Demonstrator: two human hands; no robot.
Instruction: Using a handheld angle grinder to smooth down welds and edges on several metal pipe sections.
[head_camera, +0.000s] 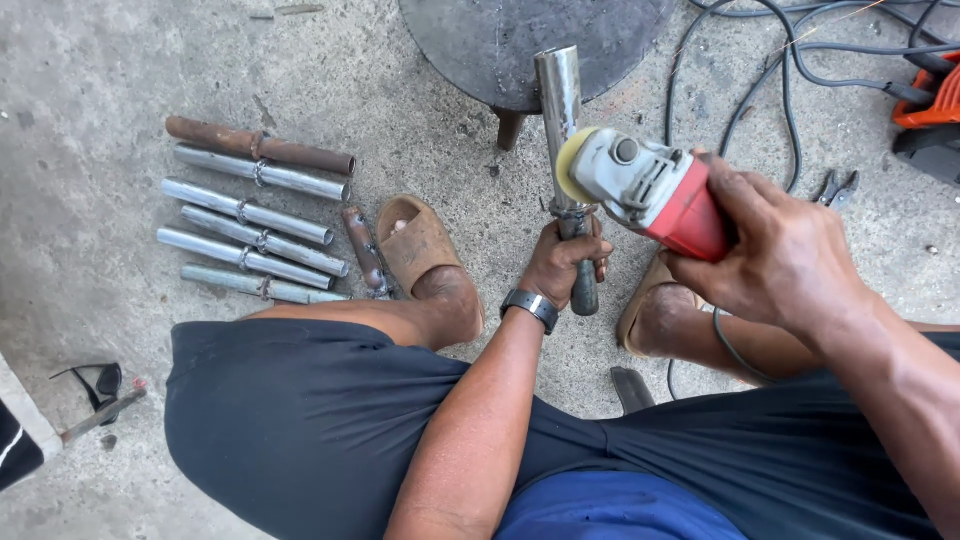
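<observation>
My left hand (562, 262) grips the lower end of a shiny metal pipe (560, 95) that stands nearly upright, its top leaning against a round dark metal stand (500, 40). My right hand (780, 250) holds a red and grey angle grinder (650, 190). The grinder's yellowish disc (570, 165) rests against the side of the pipe, just above my left hand. A dark watch sits on my left wrist.
Several metal pipes (250, 215), one of them rusty, lie in a row on the concrete floor to the left. My feet wear tan slippers (415, 240). Black cables (790, 70), pliers (835, 188) and an orange machine (930, 105) lie at the right.
</observation>
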